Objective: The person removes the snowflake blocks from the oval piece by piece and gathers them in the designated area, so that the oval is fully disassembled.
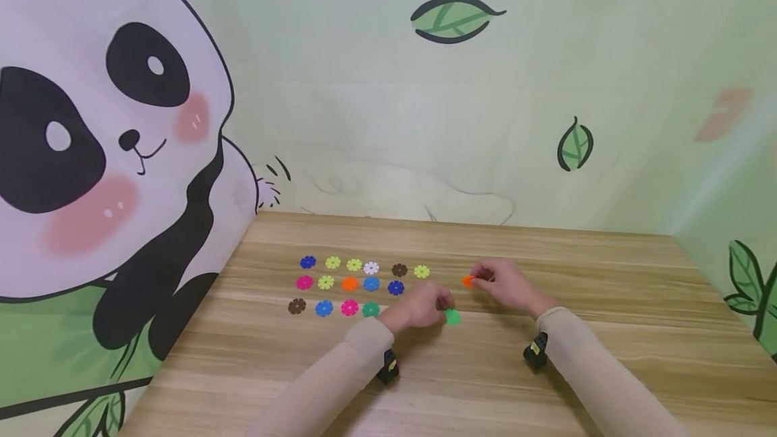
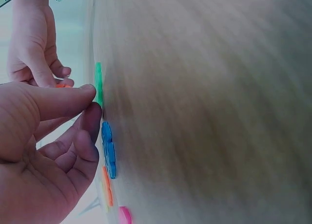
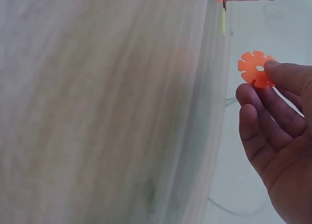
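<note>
My right hand (image 1: 506,283) pinches an orange notched snowflake disc (image 3: 252,67) between thumb and fingers, raised above the table in the right wrist view. To its left, my left hand (image 1: 421,303) has thumb and forefinger at the edge of a green snowflake disc (image 1: 452,316), pinching it close to the tabletop. In the left wrist view the green disc (image 2: 99,75) appears edge-on. Left of the hands, several more discs lie flat in three rough rows, among them a dark blue disc (image 1: 396,287), a teal disc (image 1: 371,309) and a yellow-green disc (image 1: 421,272).
The wooden table (image 1: 546,390) meets a pale green wall cloth (image 1: 364,100) at its back edge. A large printed panda (image 1: 194,86) covers the left side. Each wrist carries a small black camera, such as the right one (image 1: 535,353).
</note>
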Available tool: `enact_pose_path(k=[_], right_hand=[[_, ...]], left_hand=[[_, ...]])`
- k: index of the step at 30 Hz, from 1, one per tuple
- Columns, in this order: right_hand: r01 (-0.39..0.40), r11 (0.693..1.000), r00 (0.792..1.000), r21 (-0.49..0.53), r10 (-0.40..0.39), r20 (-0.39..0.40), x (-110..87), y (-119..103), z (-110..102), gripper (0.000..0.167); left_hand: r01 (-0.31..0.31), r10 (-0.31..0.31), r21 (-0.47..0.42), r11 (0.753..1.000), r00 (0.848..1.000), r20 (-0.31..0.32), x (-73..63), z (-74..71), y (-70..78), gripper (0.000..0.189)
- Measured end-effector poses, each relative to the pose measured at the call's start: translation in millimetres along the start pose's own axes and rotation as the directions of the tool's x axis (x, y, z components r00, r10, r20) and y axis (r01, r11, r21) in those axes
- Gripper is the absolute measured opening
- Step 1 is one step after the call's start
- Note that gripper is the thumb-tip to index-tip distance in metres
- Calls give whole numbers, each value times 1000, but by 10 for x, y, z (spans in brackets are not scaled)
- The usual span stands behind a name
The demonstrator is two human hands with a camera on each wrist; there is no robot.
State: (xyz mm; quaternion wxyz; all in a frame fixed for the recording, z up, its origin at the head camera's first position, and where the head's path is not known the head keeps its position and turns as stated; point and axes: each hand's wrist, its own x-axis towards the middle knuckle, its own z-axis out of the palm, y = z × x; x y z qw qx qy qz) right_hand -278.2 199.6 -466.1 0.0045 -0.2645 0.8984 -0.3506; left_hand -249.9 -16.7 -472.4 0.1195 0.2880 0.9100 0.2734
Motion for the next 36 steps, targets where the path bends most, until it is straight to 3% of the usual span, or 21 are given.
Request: enact_pose_path(k=[9,22,36], right_hand=[[-86,996,994,14,85,63,2,118,-1,4],[-168,985,982,-46,171,77,19,209,-49,5],[-150,984,983,-96,159,91,3,239,-58,5]], left_hand=[[15,-15,-13,1000,1000,8,-21,2,19,23],[10,-12,-80,997,1000,-23,-75,-26,-48,23],[33,-38,-93,995,998,-51,-237,-165,-179,27]])
